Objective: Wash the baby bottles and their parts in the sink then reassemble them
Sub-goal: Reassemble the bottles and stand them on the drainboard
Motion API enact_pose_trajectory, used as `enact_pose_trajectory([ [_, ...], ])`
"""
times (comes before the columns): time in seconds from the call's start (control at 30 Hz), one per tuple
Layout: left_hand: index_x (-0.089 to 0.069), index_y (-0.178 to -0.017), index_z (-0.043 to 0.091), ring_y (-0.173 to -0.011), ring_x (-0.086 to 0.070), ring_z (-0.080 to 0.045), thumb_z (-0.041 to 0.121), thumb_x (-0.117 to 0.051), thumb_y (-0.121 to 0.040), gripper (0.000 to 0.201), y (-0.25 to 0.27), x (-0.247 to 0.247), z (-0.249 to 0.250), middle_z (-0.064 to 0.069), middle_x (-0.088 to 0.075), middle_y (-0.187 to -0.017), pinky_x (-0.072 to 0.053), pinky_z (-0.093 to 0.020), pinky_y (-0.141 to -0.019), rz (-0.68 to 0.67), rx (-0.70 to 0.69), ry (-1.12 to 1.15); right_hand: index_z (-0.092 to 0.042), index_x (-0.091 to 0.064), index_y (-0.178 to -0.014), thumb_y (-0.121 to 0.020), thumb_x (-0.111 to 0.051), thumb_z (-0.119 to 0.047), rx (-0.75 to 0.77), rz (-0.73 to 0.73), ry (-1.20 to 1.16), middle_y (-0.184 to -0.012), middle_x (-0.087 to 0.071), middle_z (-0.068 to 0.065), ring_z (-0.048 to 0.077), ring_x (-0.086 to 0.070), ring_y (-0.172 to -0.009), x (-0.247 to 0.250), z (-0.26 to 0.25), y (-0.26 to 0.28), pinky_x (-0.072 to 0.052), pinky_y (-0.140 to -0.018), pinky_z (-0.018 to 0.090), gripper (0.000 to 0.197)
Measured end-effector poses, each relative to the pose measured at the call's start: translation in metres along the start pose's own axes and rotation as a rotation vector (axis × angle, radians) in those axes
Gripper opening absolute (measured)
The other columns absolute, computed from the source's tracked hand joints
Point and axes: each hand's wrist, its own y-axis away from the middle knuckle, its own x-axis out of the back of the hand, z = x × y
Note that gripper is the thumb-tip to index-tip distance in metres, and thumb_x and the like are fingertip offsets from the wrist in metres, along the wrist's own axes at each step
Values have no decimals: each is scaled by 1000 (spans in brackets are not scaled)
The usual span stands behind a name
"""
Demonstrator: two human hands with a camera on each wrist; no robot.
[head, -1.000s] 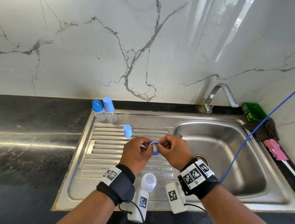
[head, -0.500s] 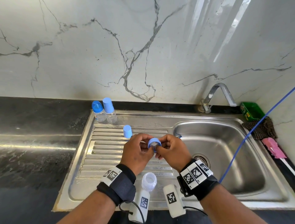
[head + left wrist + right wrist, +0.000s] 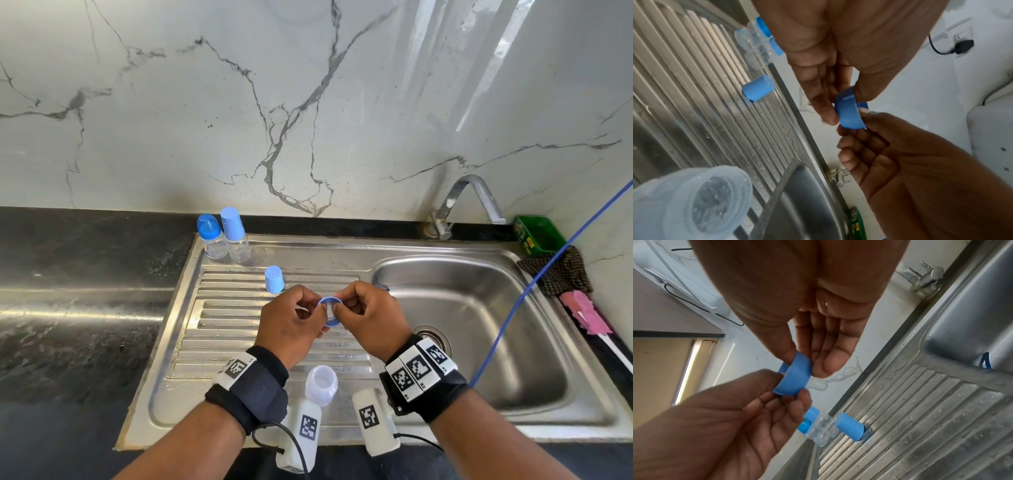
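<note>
Both hands pinch one blue screw ring (image 3: pixel 329 310) above the drainboard (image 3: pixel 219 329). My left hand (image 3: pixel 318 308) pinches its left side between thumb and fingertips, and my right hand (image 3: pixel 339 308) pinches its right side. The left wrist view shows the ring (image 3: pixel 849 112) between the two thumbs, and it appears again as the ring (image 3: pixel 793 376) in the right wrist view. An open clear bottle (image 3: pixel 321 380) stands on the drainboard below my wrists. A loose blue cap (image 3: pixel 274 279) stands just behind my left hand. Two capped bottles (image 3: pixel 224 236) stand at the drainboard's back left corner.
The steel sink basin (image 3: pixel 479 329) lies to the right, with the tap (image 3: pixel 469 202) behind it. A green box (image 3: pixel 537 236), a checked cloth (image 3: pixel 555 270) and a pink brush (image 3: pixel 585 315) sit along the right edge. A blue cable (image 3: pixel 534 281) crosses the basin. Black counter (image 3: pixel 85 308) lies to the left.
The blue ring has been turned between the fingers of both hands and now tilts differently. Both hands stay over the same spot above the drainboard.
</note>
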Motion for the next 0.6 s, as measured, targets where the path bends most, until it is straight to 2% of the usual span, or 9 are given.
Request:
enact_pose_trajectory([
  [0.07, -67, -89, 9, -61, -73, -18, 14, -70, -91, 7, -4, 2, -2, -6, -74, -77, -61, -31, -61, 19, 17, 21, -18, -72, -91, -93, -71, -19, 11, -59, -89, -76, -74, 2, 13, -67, -64, 1, -4, 0, -59, -65, 31, 2],
  [0.1, -67, -90, 8, -62, -74, -20, 14, -69, -92, 7, -6, 4, -3, -7, -75, -77, -61, -32, -64, 15, 36, 52, -19, -73, -94, -96, -67, -21, 22, -71, -133, -78, -73, 4, 15, -67, -65, 2, -5, 0, -59, -65, 32, 7],
  [0.2, -68, -97, 3, -69, -74, -25, 12, -67, -95, 10, -8, 9, 0, -12, -75, -82, -62, -36, -72, -55, 122, 312, -28, -77, -102, -102, -59, -18, 68, -44, -232, -96, -70, 5, 11, -67, -80, 6, -2, -2, -58, -68, 30, 21],
  [0.27, -68, -102, -1, -71, -73, -23, 11, -66, -94, 14, -8, 11, 5, -16, -74, -85, -61, -31, -70, -133, 177, 491, -22, -75, -111, -99, -61, -11, 77, -102, -326, -102, -74, 7, 16, -70, -88, 6, -2, -1, -58, -72, 31, 21],
  [0.33, -65, -111, -3, -70, -72, -21, 8, -65, -95, 20, -8, 11, 7, -17, -74, -85, -60, -27, -66, -182, 219, 550, -14, -74, -113, -97, -64, -7, 92, -136, -374, -103, -77, 7, 23, -73, -91, 4, -4, 1, -60, -75, 34, 20],
  [0.4, -61, -121, 6, -71, -73, -24, 5, -64, -96, 25, -8, 12, 7, -17, -75, -85, -60, -29, -65, -191, 244, 536, -12, -75, -110, -95, -67, -7, 93, -112, -352, -98, -78, 6, 23, -75, -88, 5, -6, 1, -61, -78, 35, 18],
  [0.5, -62, -126, 19, -85, -74, -33, 12, -51, -104, 26, -6, 13, 6, -18, -74, -103, -61, -35, -72, -229, 194, 509, -19, -78, -99, -92, -72, -10, 84, -13, -226, -81, -77, 1, 15, -72, -72, 8, -5, -1, -60, -72, 30, 13],
  [0.6, -67, -123, 18, -95, -74, -26, 22, -67, -94, 29, -4, 14, 3, -10, -74, -110, -60, -32, -82, -253, 23, 391, -19, -78, -95, -91, -72, -7, 84, -2, -201, -76, -75, 3, 22, -70, -67, 8, -6, 0, -61, -69, 33, 14],
])
